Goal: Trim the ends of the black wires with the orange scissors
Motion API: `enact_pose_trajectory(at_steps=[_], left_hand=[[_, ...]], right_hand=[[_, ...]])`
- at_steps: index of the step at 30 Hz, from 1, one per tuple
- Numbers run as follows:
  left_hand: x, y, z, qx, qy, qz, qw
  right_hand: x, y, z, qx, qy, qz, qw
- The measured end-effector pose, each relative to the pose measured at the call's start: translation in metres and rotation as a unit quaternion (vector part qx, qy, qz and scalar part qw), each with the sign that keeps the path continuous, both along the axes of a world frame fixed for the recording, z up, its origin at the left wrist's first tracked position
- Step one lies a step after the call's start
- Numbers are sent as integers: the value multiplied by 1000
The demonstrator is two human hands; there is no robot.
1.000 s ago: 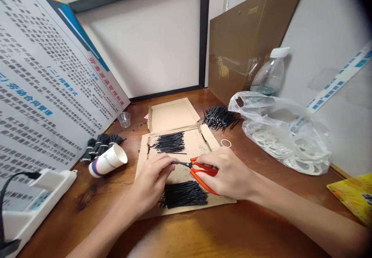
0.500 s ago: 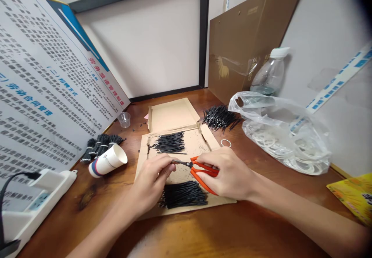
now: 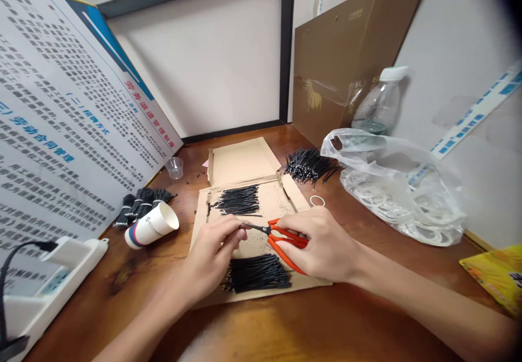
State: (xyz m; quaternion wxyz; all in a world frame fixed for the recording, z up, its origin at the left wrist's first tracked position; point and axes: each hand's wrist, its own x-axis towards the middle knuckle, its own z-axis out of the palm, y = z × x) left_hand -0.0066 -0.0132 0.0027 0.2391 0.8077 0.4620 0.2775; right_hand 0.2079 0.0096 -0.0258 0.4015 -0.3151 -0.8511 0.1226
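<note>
My right hand (image 3: 322, 242) is closed round the orange-handled snips (image 3: 281, 238), their dark tip pointing left. My left hand (image 3: 212, 253) pinches a thin black wire piece at that tip, above a flattened cardboard box (image 3: 244, 161) used as a tray. A pile of short black wires (image 3: 256, 272) lies at the tray's near end, just below both hands. Another pile of black wires (image 3: 238, 200) lies at its far end.
A paper cup (image 3: 153, 226) lies on its side at the left, with banded wire bundles (image 3: 141, 199) behind it. A small clear cup (image 3: 175, 167), a loose wire heap (image 3: 308, 165), a rubber band (image 3: 317, 201), a plastic bag of bands (image 3: 399, 193), a bottle (image 3: 377, 104) and a power strip (image 3: 49, 275) surround the tray.
</note>
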Motion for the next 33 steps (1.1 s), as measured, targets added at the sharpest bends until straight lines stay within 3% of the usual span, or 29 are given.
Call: enact_pose_trajectory(at_steps=[6,14,20,25,33], left_hand=[[0,0,0,0,8,0,1000],[-1,1,-1,29,28,0,999],[-9,9,-20,123,112,-11,986],[-11,12,-34,97,195,0,976],[-12,14,-32,88,195,9,977]], right_hand=[[0,-1,1,-20,-7,0,1000],[-1,-2,2,14,-4,-2,1000],[1,1,1,26,13,-44,999],[0,3,0,21,1,-55,998],[0,1,-2,12,-10,-61,998]])
